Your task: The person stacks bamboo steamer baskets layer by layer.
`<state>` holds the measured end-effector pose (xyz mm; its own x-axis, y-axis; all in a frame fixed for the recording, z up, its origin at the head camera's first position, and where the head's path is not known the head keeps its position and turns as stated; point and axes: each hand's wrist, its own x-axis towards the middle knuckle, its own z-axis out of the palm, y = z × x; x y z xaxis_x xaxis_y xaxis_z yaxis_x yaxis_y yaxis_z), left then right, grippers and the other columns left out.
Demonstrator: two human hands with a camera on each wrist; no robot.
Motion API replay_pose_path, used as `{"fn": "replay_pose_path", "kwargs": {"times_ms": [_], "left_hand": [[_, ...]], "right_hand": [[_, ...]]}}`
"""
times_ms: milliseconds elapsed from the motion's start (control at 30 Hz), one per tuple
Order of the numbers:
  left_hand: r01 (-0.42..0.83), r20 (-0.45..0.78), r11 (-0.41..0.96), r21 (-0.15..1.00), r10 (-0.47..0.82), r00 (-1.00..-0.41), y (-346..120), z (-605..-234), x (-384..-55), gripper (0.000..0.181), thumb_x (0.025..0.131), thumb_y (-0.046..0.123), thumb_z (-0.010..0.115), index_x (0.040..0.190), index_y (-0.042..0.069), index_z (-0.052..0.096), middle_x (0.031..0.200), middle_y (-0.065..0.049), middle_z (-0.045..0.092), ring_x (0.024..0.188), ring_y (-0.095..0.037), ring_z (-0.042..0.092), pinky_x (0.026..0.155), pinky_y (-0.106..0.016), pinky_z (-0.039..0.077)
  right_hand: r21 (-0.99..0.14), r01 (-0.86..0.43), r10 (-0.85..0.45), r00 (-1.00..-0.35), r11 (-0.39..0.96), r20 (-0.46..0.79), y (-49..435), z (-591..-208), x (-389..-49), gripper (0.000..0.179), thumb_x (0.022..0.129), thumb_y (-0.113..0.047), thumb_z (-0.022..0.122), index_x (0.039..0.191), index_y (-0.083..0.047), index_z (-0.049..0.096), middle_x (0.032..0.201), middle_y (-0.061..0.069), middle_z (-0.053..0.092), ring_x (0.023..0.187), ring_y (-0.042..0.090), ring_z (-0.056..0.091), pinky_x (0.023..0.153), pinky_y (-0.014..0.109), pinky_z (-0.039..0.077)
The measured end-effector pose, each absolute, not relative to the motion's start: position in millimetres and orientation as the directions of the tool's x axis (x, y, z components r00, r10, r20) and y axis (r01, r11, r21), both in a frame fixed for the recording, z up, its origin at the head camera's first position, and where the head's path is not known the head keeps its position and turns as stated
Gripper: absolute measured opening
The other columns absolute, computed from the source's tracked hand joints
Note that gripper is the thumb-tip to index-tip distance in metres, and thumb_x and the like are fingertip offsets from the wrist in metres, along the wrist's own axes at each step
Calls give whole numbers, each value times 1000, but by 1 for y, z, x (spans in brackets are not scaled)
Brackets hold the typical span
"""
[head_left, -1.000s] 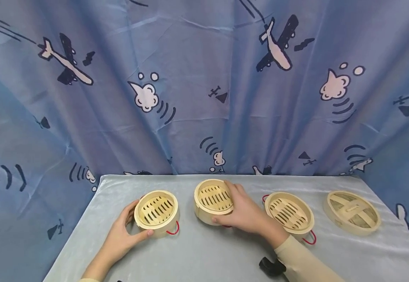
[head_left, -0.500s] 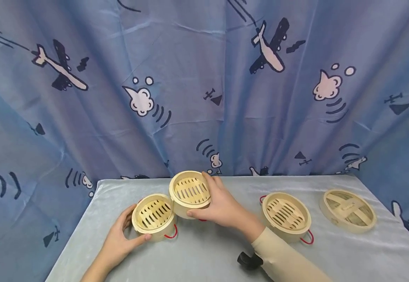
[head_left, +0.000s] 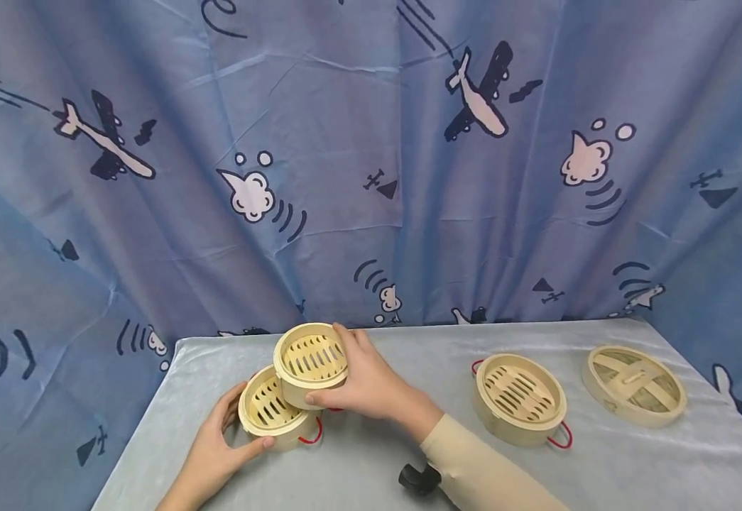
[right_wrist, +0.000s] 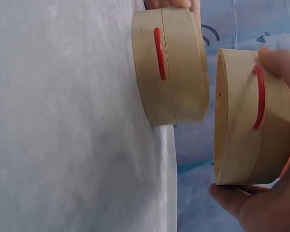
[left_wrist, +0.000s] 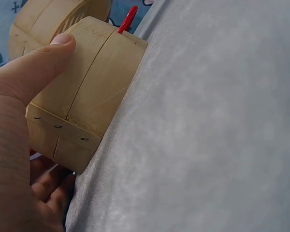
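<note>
A round bamboo steamer basket [head_left: 275, 429] with a slatted floor and red cord handles sits on the table at the left. My left hand [head_left: 207, 451] grips its side, thumb [left_wrist: 53, 60] against the near wall and fingers round the far one. Above it and a little to the right, my right hand [head_left: 373, 380] holds a second steamer basket [head_left: 309, 362] off the table. In the right wrist view, a gap separates this raised basket [right_wrist: 246, 121] from the lower one [right_wrist: 171, 67]. From the head, the raised basket hides part of the lower one.
Farther right on the grey cloth-covered table [head_left: 371, 468] stands a third steamer basket [head_left: 517, 404] with red handles. Beyond it lies a woven bamboo lid [head_left: 635, 387]. A blue printed curtain [head_left: 339, 177] hangs behind the table's back edge. A black device [head_left: 419, 480] is near my right sleeve.
My right hand has carried its basket leftward, from beside the left basket to partly over it. The left hand has kept its grip on the lower basket. The head view has shifted slightly.
</note>
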<state>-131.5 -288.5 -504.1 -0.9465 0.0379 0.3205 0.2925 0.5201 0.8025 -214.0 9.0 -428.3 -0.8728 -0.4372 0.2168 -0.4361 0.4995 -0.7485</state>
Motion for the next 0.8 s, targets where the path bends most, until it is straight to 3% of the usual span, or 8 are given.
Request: {"fn": "replay_pose_path", "kwargs": {"times_ms": [200, 333, 533, 800], "left_hand": [[313, 339, 538, 783, 53, -939, -287, -507, -132, 101, 80, 20, 100, 163, 7, 45, 154, -12, 60, 130, 1, 56, 108, -6, 37], [303, 335, 553, 776, 44, -941, -289, -507, -131, 100, 80, 20, 100, 163, 8, 45, 152, -11, 60, 127, 5, 55, 106, -5, 37], [297, 323, 554, 778, 52, -945, -289, -510, -132, 101, 81, 21, 100, 164, 8, 44, 153, -11, 59, 128, 5, 55, 105, -7, 38], [227, 260, 571, 789, 24, -965, -289, -501, -131, 103, 83, 24, 99, 165, 6, 40, 153, -17, 59, 131, -4, 55, 105, -4, 34]], "right_hand": [[-725, -441, -459, -867, 529, 193, -4, -426, -210, 133, 71, -67, 94, 172, -11, 29, 154, 18, 46, 131, 27, 56, 112, 48, 52], [-711, -452, -479, -859, 538, 184, -16, -427, -208, 132, 71, -71, 93, 172, -16, 29, 150, 14, 48, 125, 21, 57, 109, 44, 53], [-706, -455, -479, -858, 543, 185, -23, -434, -206, 126, 72, -68, 94, 171, -19, 33, 140, 10, 50, 116, 17, 56, 103, 38, 54], [-710, -456, -496, -851, 537, 172, -31, -434, -205, 128, 75, -71, 90, 174, -22, 26, 144, 12, 48, 119, 18, 55, 104, 39, 54]]}}
